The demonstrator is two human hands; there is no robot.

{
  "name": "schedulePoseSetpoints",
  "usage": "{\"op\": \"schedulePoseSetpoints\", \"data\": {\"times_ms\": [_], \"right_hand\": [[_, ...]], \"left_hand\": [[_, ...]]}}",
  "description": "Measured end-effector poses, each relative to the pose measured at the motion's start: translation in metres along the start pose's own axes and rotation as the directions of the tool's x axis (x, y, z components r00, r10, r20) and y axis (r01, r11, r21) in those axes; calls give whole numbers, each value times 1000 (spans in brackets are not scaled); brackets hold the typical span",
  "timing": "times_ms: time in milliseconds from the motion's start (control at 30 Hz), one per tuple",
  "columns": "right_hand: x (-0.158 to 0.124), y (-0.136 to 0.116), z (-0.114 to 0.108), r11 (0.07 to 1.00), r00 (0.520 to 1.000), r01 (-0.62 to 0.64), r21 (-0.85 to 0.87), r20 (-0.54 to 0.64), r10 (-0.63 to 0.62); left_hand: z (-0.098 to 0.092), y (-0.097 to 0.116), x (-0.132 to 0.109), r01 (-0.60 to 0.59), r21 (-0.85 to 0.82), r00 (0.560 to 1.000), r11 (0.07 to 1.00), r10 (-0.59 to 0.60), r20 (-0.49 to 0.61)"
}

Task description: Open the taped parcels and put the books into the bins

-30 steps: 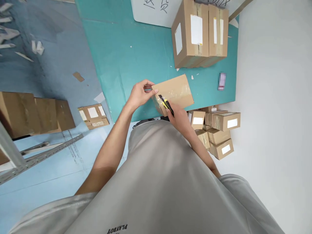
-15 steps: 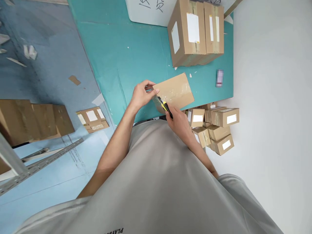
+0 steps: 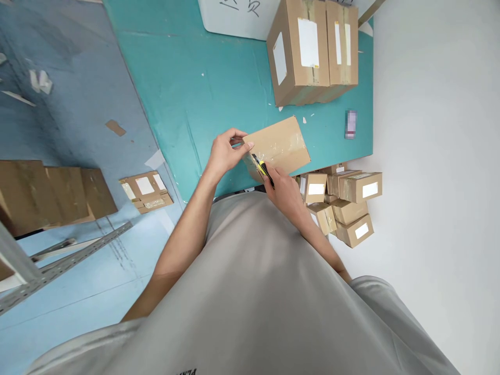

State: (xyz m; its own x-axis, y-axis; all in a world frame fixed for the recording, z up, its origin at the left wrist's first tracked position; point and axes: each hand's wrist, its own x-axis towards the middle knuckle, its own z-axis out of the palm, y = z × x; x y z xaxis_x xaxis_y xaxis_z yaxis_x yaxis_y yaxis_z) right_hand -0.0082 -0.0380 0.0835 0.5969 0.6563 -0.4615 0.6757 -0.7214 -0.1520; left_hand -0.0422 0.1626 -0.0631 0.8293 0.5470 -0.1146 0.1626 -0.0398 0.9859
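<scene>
A brown cardboard box (image 3: 283, 138) with clear tape across its top lies tilted on the green table (image 3: 167, 78), near its front edge. My left hand (image 3: 229, 150) pinches the box's left corner, thumb on top and the other fingers partly hidden behind it. A black and yellow utility knife (image 3: 263, 166) is held in my right hand (image 3: 284, 191), fingers wrapped round its handle. Its tip is at the taped left edge of the box, close to my left thumb. How deep the blade sits I cannot tell.
Two large labelled cartons (image 3: 308, 57) stand at the back right beside a white bin (image 3: 234, 18). Several small boxes (image 3: 344, 198) are piled below the table's right side. A flattened carton (image 3: 146, 191) and larger boxes (image 3: 58, 192) lie on the floor to the left, near a metal rack (image 3: 78, 265).
The knife and my right hand have shifted very slightly left along the box edge. My left hand keeps its hold on the corner. The whole view has drifted a little.
</scene>
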Motion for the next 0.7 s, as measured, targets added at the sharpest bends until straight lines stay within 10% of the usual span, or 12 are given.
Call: {"op": "schedulePoseSetpoints", "data": {"times_ms": [533, 700], "right_hand": [[-41, -3, -2, 995, 969, -37, -96, 241, 60], [-48, 12, 2, 999, 994, -38, -18, 102, 40]], "left_hand": [[13, 0, -10, 6, -5, 995, 1000, -7, -100], [13, -6, -20, -16, -35, 998, 999, 14, -64]]}}
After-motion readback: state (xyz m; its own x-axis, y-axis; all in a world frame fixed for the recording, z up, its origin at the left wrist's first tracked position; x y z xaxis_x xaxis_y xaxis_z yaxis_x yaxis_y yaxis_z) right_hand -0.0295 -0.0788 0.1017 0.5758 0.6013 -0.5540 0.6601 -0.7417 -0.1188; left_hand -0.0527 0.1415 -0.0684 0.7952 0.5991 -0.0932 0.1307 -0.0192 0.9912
